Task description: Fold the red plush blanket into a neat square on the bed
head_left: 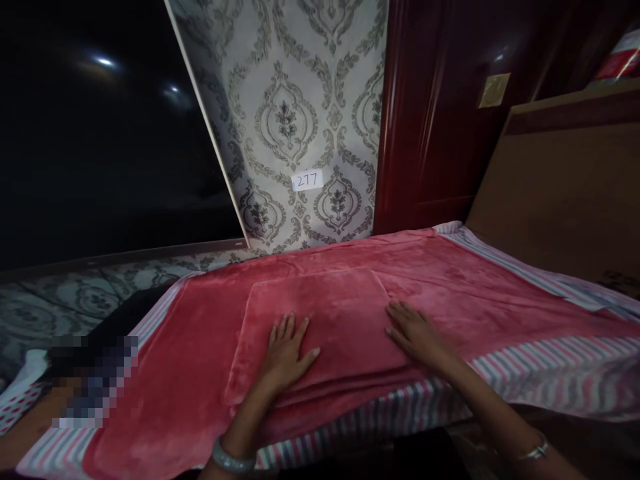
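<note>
A plush pink-red blanket (pixel 325 313), folded into a neat rectangle, lies on a larger pink-red plush sheet (pixel 165 373). My left hand (pixel 287 353) rests flat on the left part of the folded blanket, its fingers spread. At the right edge of the fold lies my right hand (pixel 413 327), palm down with the fingers stretched out. Several stacked layers show along the blanket's near edge. Neither hand grips anything.
Striped cloth (pixel 565 367) edges the surface under the plush sheet. A large dark screen (pixel 110 133) stands at the back left, a cardboard box (pixel 560 193) at the right. A paper marked 277 (pixel 307 180) is on the patterned wall. Something pixelated (pixel 95 380) sits at the left.
</note>
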The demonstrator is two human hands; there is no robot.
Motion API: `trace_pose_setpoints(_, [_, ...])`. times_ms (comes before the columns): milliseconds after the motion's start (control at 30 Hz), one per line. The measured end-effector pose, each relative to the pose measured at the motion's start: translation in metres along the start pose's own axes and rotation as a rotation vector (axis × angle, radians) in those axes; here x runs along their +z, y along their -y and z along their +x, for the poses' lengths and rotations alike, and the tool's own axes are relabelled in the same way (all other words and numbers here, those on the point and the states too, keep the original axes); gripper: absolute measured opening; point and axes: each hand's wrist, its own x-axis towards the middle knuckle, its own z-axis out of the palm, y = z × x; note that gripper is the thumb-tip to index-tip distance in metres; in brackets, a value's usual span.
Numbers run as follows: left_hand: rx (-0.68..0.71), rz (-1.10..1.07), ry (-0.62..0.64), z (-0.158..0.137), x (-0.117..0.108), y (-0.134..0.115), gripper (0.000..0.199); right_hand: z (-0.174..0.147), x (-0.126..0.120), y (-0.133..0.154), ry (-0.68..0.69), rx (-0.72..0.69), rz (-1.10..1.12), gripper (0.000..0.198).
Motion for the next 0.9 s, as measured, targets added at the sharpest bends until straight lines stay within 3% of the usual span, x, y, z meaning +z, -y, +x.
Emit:
trace_pose_setpoints(100, [0.085, -0.115, 0.027, 0.010, -0.018, 0.011, 0.074, 0.027, -0.022, 0.012, -0.078, -0.060, 0.005, 0.059])
trace_pose_setpoints(200, [0.163, -0.149, -0.060, 0.034, -0.042, 0.021, 0.068, 0.067, -0.037, 0.044, -0.076, -0.154, 0.037, 0.063])
trace_pose_setpoints(433, [-0.114, 0.027, -0.143, 0.111, -0.096, 0.019, 0.065, 0.153, -0.046, 0.122, 0.071, -0.128, 0.065, 0.059])
trace_pose_setpoints(533, [-0.162, 0.073, -0.173, 0.129, -0.084, 0.018, 0.062, 0.166, -0.031, 0.132, 0.047, -0.112, 0.064, 0.053])
trace_pose_setpoints(767, [-0.107, 0.184, -0.212, 0.138, -0.005, 0.032, 0.058, 0.158, 0.026, 0.121, 0.096, -0.141, 0.030, 0.050])
trace_pose_setpoints(900, [-0.102, 0.191, -0.223, 0.139, 0.000, 0.035, 0.059, 0.158, 0.034, 0.116, 0.081, -0.163, 0.027, 0.050])
